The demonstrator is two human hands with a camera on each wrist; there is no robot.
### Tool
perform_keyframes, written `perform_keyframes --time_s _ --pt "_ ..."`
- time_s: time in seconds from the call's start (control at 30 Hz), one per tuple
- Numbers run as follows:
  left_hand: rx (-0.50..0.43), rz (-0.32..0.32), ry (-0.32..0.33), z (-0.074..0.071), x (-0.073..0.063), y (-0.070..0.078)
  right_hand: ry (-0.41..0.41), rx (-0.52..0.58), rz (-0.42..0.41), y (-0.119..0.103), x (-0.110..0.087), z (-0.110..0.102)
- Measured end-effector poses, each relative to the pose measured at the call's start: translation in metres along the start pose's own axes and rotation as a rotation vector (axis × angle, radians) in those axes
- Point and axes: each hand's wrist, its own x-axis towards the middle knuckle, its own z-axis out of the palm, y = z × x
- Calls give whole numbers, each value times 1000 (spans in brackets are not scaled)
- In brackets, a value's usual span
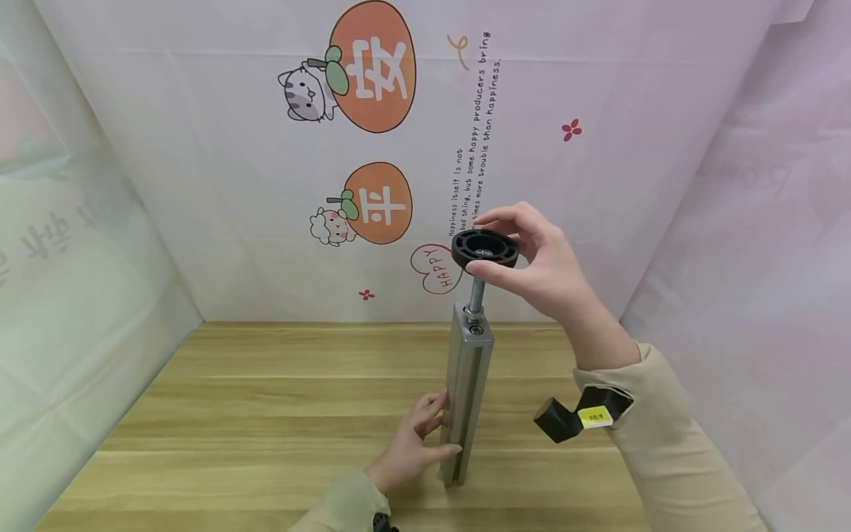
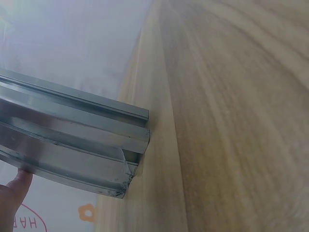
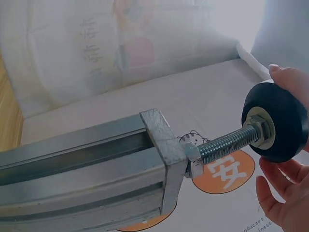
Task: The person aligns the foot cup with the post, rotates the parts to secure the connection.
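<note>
A silver slotted aluminium profile (image 1: 465, 391) stands upright on the wooden table, its lower end at the tabletop in the left wrist view. From its top end plate (image 3: 166, 154) rises a threaded rod (image 3: 229, 145) with a nut (image 3: 194, 159) close to the plate. The rod ends in a round black levelling foot (image 1: 465, 255), ribbed on top. My right hand (image 1: 541, 262) grips this foot by its rim, thumb on the near side and fingers on the far side. Low on the profile, my left hand (image 1: 412, 447) holds it between thumb and fingers.
The wood-grain table (image 1: 279, 414) spreads around the profile. A white printed cloth (image 1: 233, 185) with orange fruit and cartoon animals hangs behind it, and pale cloth walls (image 1: 764, 244) stand at both sides. A black wrist mount (image 1: 601, 406) sits on the right sleeve.
</note>
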Motion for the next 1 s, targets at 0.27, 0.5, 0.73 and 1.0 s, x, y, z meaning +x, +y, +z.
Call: perform_keyframes --time_s 0.27,0.5,0.73,1.0 --pt "-2 24 -7 -1 1 -1 119 -246 3 -12 -2 9" --pt "3 -17 3 0 1 1 281 -383 -41 -15 -4 20" --pt "-2 -58 16 1 1 0 334 -449 -176 -9 -5 24" --pt "1 -41 19 1 -1 0 376 -329 -302 9 -11 28"
